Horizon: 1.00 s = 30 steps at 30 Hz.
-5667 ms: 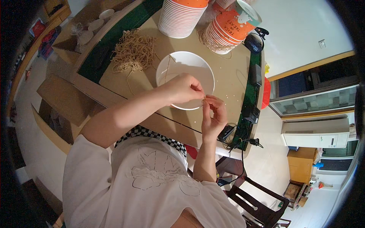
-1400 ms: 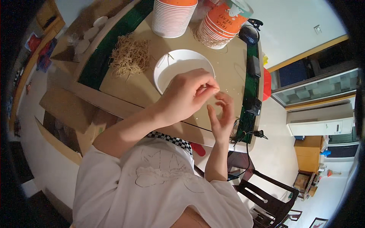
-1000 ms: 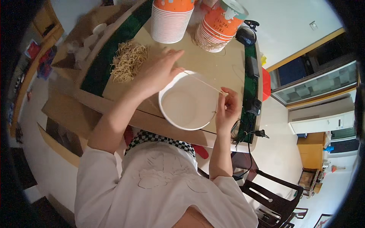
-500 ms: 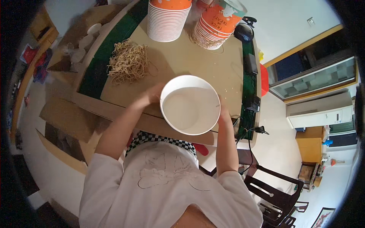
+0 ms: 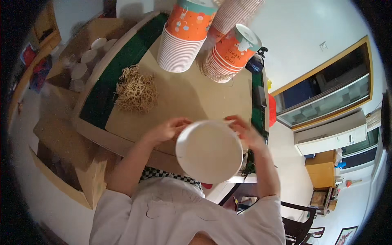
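A round white paper tub [image 5: 209, 153] hangs between my two hands at the table's near edge, its open mouth facing me. My left hand [image 5: 173, 128] grips its upper left side, fingers partly hidden behind the rim. On the upper right side my right hand [image 5: 244, 131] holds it, slightly smeared by motion. Beyond the tub lies a tangled heap of thin tan strands [image 5: 136, 90], maybe twine or rubber bands. Farther back stand a tall stack of orange and white paper tubs [image 5: 179, 49] and a shorter, inverted-looking stack [image 5: 228, 57] with tan strands around its base.
Brown board covers the table [image 5: 196, 98], with dark green strips along its sides. Left of it, open cardboard boxes [image 5: 75, 134] stand on the floor, one holding white round items. A dark wooden chair [image 5: 300, 216] is at the lower right. Black cables [image 5: 249, 163] hang near the right corner.
The tub has come closer to me and slightly right, its mouth turned further toward me. Both hands have shifted to its upper sides. My view has tilted, showing more of the far stacks.
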{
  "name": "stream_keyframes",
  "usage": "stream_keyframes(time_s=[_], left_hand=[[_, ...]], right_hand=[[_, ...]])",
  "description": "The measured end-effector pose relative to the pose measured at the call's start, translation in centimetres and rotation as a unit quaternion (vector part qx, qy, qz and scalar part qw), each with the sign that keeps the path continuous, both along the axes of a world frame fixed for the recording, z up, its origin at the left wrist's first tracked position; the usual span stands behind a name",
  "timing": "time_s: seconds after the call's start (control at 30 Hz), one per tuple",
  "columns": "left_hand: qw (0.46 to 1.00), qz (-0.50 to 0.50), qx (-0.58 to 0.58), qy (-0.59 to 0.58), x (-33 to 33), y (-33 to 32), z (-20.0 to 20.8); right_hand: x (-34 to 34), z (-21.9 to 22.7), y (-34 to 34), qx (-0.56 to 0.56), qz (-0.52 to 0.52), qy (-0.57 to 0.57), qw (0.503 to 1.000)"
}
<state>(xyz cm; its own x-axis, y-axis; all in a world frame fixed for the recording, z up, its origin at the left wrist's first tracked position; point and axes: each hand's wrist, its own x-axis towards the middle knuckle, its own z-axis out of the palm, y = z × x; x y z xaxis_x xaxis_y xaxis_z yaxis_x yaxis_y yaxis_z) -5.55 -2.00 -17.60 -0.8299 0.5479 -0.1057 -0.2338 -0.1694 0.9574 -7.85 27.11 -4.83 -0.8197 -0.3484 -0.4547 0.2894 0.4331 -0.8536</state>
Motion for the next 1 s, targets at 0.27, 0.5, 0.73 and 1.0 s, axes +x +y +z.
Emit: stream_keyframes(time_s=[0.27, 0.5, 0.73, 1.0], left_hand=[[0.995, 0.079, -0.065, 0.01, -1.8, -3.3, 5.0], [0.978, 0.137, -0.114, 0.106, -6.1, -6.7, 8.4], [0.889, 0.334, -0.119, 0.289, -14.5, -10.2, 11.4], [0.872, 0.372, -0.092, 0.304, -27.9, -10.4, 11.9]], right_hand=[[-10.6, 18.1, 1.9, 0.275, -0.179, 0.781, 0.531], [-22.1, 14.6, -1.1, 0.346, -0.019, 0.769, 0.537], [-19.5, 8.2, -7.6, 0.22, 0.012, 0.718, 0.661], [-24.7, 0.3, -14.9, -0.041, 0.043, 0.512, 0.857]])
